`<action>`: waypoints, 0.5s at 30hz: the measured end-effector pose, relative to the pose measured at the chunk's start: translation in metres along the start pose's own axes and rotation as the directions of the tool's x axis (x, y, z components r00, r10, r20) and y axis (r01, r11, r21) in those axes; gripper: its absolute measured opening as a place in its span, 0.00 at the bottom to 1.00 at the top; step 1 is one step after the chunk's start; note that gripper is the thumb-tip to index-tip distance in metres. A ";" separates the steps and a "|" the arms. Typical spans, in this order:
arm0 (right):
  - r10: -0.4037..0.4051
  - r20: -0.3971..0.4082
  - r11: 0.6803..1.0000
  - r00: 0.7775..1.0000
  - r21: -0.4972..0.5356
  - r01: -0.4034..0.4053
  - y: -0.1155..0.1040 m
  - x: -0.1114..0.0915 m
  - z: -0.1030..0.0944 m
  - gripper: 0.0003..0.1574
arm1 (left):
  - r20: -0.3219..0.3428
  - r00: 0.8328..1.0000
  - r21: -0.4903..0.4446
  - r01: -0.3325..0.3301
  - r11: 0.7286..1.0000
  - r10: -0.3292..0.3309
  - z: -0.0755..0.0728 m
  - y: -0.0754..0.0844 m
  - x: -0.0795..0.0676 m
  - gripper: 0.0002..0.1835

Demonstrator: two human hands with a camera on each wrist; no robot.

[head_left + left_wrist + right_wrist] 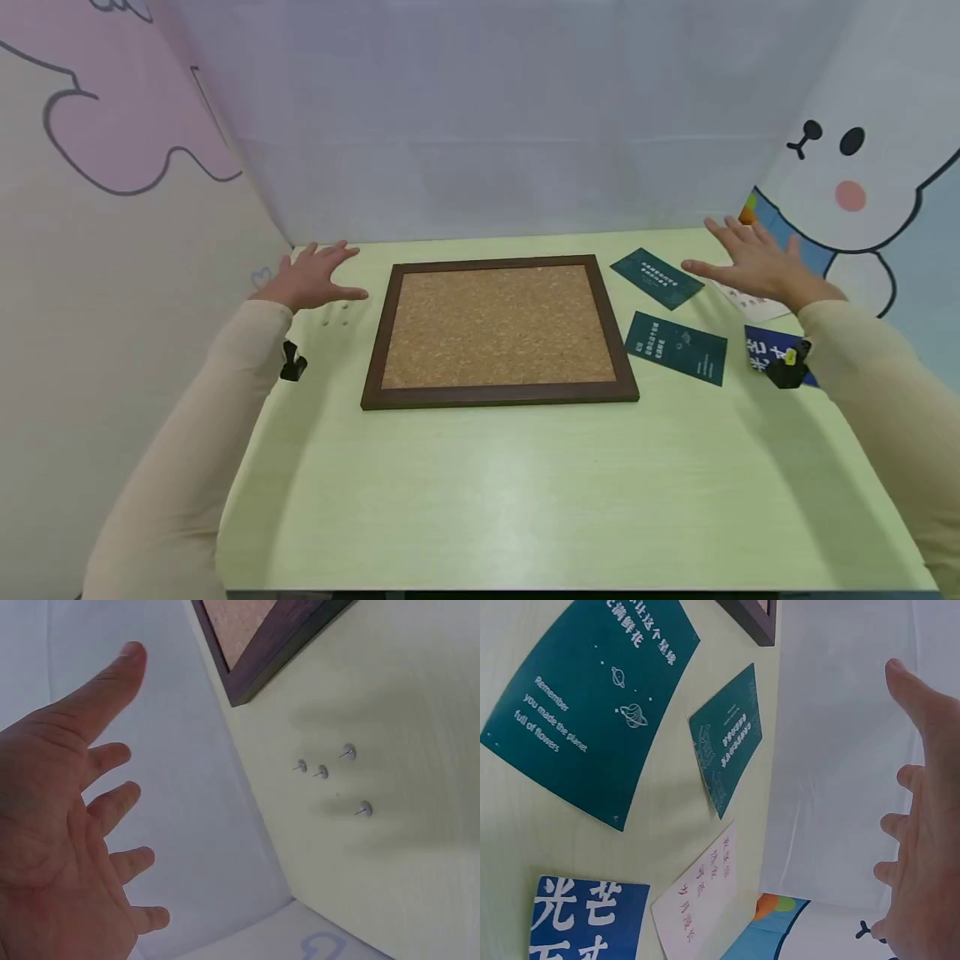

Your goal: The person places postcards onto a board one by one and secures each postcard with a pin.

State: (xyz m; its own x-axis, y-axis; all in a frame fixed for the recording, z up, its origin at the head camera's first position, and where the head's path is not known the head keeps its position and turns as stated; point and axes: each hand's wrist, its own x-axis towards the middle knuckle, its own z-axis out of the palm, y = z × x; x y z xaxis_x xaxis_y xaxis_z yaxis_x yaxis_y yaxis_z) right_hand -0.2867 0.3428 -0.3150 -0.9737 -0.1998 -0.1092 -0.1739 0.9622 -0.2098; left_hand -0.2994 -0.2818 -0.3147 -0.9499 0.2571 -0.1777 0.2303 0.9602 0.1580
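A cork board (498, 333) in a dark brown frame lies flat on the table between the two hands. My left hand (306, 279) hovers to its left with fingers spread, holding nothing. Close to that hand, several thumbtacks (364, 808) sit points-up on the table, as the left wrist view shows. On the other side, my right hand (757, 262) is raised with spread fingers and grips nothing. Around and below it lie two dark green cards with white print, one farther back (656, 278) and one nearer (677, 347), plus a white card (697, 896) with red writing and a blue card (589, 919) with white characters.
The pale table (495, 492) meets a white back wall (510, 125). Side panels with cartoon prints stand at the left (127, 350) and right (847, 167). Small black devices hang under the left wrist (292, 362) and the right wrist (789, 367).
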 end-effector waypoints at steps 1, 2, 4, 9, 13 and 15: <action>0.001 0.005 1.000 1.000 -0.001 -0.001 0.000 0.001 0.002 0.53 | 0.020 1.000 0.001 -0.009 1.000 0.009 0.005 0.001 0.000 0.48; -0.001 0.009 1.000 1.000 0.001 0.001 0.000 0.002 0.004 0.53 | 0.041 0.999 -0.005 -0.016 1.000 0.016 0.010 0.003 0.000 0.48; 0.000 0.017 1.000 1.000 0.002 0.000 0.001 0.002 0.009 0.54 | 0.079 0.997 -0.011 -0.025 1.000 0.025 0.020 0.006 -0.001 0.49; 0.013 0.038 1.000 0.999 0.009 -0.013 0.007 0.000 0.022 0.55 | 0.134 0.989 -0.051 -0.053 0.997 0.060 0.041 0.013 0.001 0.50; 0.024 0.044 1.000 0.999 0.009 -0.024 0.013 -0.003 0.033 0.56 | 0.166 0.983 -0.088 -0.065 0.994 0.079 0.050 0.020 0.003 0.48; 0.026 0.046 1.000 0.999 0.009 -0.027 0.015 -0.006 0.038 0.55 | 0.189 0.979 -0.099 -0.054 0.994 0.072 0.053 0.022 0.003 0.48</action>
State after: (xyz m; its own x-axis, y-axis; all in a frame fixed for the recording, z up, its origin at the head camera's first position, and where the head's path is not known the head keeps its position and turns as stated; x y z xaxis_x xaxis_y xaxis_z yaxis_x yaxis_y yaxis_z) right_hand -0.2783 0.3514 -0.3548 -0.9702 -0.1828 -0.1591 -0.1465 0.9654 -0.2159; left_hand -0.2861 -0.2540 -0.3631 -0.8738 0.3418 -0.3460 0.2593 0.9293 0.2630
